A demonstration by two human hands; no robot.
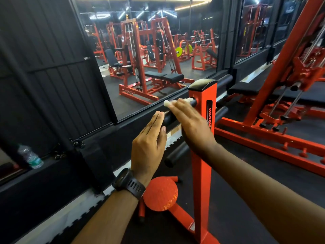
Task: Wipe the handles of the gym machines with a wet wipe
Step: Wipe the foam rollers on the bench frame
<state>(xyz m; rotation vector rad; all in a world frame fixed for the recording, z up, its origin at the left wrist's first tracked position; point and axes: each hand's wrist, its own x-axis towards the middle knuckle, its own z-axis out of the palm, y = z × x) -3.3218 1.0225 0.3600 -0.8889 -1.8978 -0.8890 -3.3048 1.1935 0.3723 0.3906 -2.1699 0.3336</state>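
The right hand (191, 120) lies flat, fingers straight and together, over the top handle (190, 101) of a red post (202, 155), pressing a crumpled white wet wipe (168, 103) against it. The thumb is hidden, so I cannot tell whether it wraps the bar. The wipe sits under the fingertips at the handle's free end. The left hand (149, 145), with a black watch (129, 184) on the wrist, stands edge-on with straight fingers. Its fingertips are at the free end of the second handle (168, 118) just below, and it grips nothing. The two hands are close together but apart. Each black padded handle runs level, fixed to the post at the right with its free end pointing left toward the mirror (149, 50). A third handle (175, 154) sticks out lower down, and matching ones show on the post's right side. A red round disc (160, 193) sits at the post's base on the black rubber floor (237, 191), whose jigsaw edge meets a pale strip on the left. A water bottle (30, 157) stands on a dark ledge at far left. The mirror reflects red machines and black benches, and a large red machine (263, 120) stands at right.
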